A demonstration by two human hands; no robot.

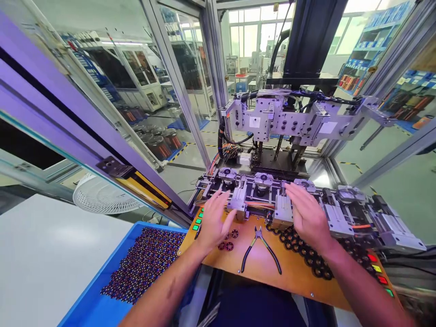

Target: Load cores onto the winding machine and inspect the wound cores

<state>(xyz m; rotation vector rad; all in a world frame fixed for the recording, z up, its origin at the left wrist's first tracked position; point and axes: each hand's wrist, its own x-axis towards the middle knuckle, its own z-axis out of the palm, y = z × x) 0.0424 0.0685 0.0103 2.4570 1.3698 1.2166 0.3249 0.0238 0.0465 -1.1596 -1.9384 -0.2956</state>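
My left hand (pixel 215 221) reaches forward over the orange work board (pixel 262 268), fingers spread, its tips at the metal fixture (pixel 238 200) below a round winding station (pixel 227 175). My right hand (pixel 306 213) lies flat and open, fingertips near another round station (pixel 304 184). Neither hand visibly holds anything. A few small coil rings (pixel 227 241) lie on the board by my left hand. A row of dark rings (pixel 306 254) runs under my right wrist. Black-handled cutting pliers (pixel 259 247) lie between my hands.
A blue tray (pixel 102 309) heaped with several small coil rings sits at the lower left beside a white table (pixel 44 254). Green buttons (pixel 197 220) and red, yellow, green buttons (pixel 378 269) flank the board. A glass enclosure, a metal head (pixel 293 118) and a white fan (pixel 102 195) stand around.
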